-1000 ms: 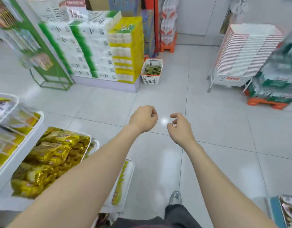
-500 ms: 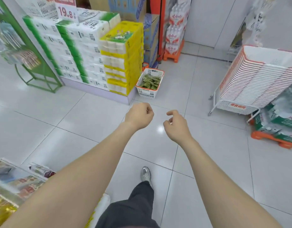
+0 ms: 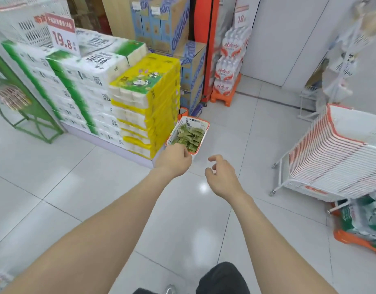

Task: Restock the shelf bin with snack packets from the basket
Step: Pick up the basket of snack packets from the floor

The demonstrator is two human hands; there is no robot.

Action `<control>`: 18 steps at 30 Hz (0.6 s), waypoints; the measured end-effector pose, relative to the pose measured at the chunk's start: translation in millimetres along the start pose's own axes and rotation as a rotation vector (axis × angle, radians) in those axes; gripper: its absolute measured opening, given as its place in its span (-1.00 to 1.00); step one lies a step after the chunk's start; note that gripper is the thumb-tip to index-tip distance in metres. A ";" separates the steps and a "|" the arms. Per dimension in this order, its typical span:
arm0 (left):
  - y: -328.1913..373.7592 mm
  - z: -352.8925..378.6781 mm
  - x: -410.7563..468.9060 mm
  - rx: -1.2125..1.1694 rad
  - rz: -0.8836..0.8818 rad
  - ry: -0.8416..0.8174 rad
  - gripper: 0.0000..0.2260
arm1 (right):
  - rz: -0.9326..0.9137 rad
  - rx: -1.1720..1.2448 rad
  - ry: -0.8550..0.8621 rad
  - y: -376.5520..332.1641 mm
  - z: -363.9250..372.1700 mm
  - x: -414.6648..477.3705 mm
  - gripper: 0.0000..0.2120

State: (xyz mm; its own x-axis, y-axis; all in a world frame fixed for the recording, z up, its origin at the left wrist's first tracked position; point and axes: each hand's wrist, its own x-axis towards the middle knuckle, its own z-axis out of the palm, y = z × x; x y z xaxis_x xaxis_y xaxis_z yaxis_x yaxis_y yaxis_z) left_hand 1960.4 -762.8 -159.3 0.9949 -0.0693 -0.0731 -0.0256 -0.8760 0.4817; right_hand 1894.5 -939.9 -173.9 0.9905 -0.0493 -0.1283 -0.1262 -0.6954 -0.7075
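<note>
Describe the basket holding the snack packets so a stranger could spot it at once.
Find the tall yellow stack of tissue packs on the shop floor. At its right-hand foot stands a small white basket with an orange rim. Unlike the empty nested baskets farther right, it holds green packets.

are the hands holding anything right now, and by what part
Nothing is held: the left hand is an empty fist, the right hand loosely curled and empty.
</note>
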 end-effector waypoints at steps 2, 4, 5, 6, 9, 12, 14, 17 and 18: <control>11.6 8.4 54.3 0.011 -0.001 -0.069 -0.82 | -0.012 0.004 -0.014 10.9 -11.8 56.8 -0.62; 27.8 16.5 109.4 0.026 -0.007 -0.102 -0.85 | -0.036 -0.003 -0.034 22.4 -26.7 117.5 -0.62; 36.4 22.0 136.3 0.031 -0.014 -0.105 -0.87 | -0.049 -0.008 -0.048 28.8 -35.4 147.4 -0.61; 46.0 27.2 163.6 0.037 -0.022 -0.094 -0.86 | -0.064 -0.018 -0.063 35.0 -45.3 177.9 -0.61; 75.3 37.6 239.5 0.035 -0.071 -0.086 -0.83 | -0.088 -0.055 -0.133 51.1 -78.9 261.0 -0.63; 101.0 39.4 310.0 0.004 -0.115 -0.085 -0.87 | -0.087 -0.108 -0.189 63.1 -113.7 337.6 -0.70; 109.1 38.2 351.0 -0.030 -0.153 -0.067 -0.87 | -0.094 -0.169 -0.199 65.3 -133.2 387.0 -0.76; 108.4 40.8 410.1 -0.069 -0.210 -0.056 -0.86 | -0.131 -0.267 -0.217 62.2 -150.7 459.8 -0.79; 105.7 42.6 429.4 -0.084 -0.234 -0.047 -0.85 | -0.151 -0.303 -0.224 60.1 -152.8 484.1 -0.79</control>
State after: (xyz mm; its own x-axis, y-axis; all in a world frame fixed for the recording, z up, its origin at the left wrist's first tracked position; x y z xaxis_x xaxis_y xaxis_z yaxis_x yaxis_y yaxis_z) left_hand 2380.8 -905.5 -177.0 0.9670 0.1070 -0.2313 0.2154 -0.8284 0.5171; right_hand 2374.8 -1115.1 -172.4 0.9560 0.2038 -0.2110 0.0744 -0.8642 -0.4976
